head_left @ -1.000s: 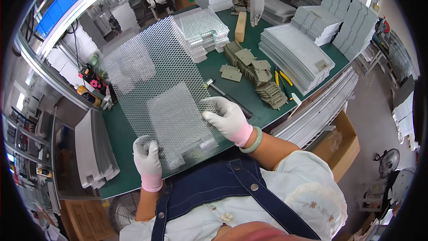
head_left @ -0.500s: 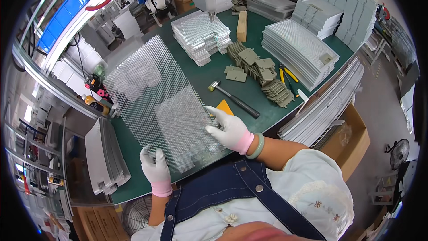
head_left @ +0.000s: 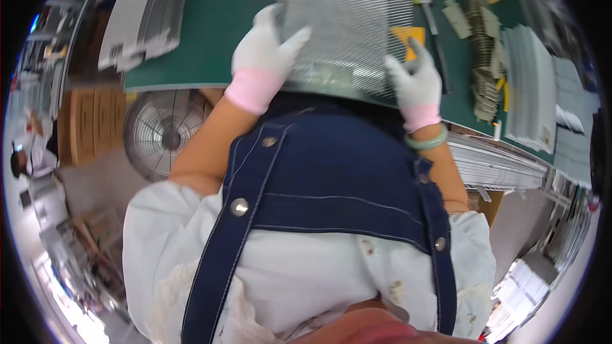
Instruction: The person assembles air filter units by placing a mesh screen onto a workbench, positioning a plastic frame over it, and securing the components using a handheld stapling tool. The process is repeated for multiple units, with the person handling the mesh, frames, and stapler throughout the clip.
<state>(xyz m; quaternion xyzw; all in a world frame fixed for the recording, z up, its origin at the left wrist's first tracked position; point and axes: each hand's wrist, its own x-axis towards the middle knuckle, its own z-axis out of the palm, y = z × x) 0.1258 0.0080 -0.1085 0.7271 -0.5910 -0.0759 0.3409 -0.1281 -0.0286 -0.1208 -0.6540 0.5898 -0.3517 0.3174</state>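
A silver metal mesh sheet point(head_left: 344, 19) lies before me over the near edge of the green table. My left hand point(head_left: 264, 57), in a white glove with a pink cuff, is at its left edge. The thumb stretches over the mesh, wide apart from the fingers. At the right edge is my right hand point(head_left: 417, 86), gloved alike, thumb and fingers spread with a gap between them. Neither hand shows a closed grip. A yellow-orange flat piece point(head_left: 408, 41) lies partly under the sheet beside the right fingers.
A hammer point(head_left: 437, 38) lies right of the sheet. Beyond it are olive-grey plates point(head_left: 484, 57) in a row and stacked pale panels point(head_left: 528, 89). More panels point(head_left: 143, 16) stand at the table's left. A floor fan point(head_left: 169, 137) and cardboard boxes point(head_left: 95, 124) are below left.
The view has tilted down toward my body. The mesh sheet now lies straight before me instead of slanted. My left hand has moved from its near corner up along its left edge.
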